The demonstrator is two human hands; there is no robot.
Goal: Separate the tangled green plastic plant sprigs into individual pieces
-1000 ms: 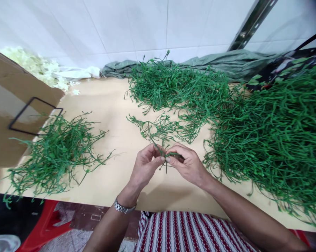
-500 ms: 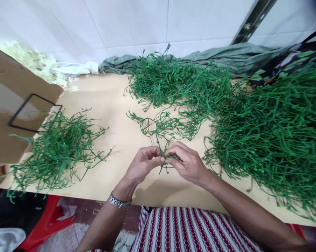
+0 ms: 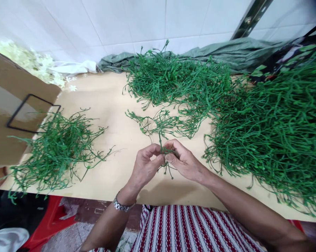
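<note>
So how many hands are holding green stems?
2: the left hand and the right hand, close together above the table, both pinching the same small green stems. Others may be out of view.

Bright, diffuse light covers the flat, pale tan tabletop (image 3: 108,101), with a soft-edged shadow (image 3: 171,190) near its front edge. At its far-left corner, clustered creamy-white flowers (image 3: 41,66) look washed out and blurred.

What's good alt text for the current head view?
A person's left hand and right hand hold a small green sprig between them over a tan tabletop. Green stems are heaped in a left pile, a back pile and a larger right pile.
</note>
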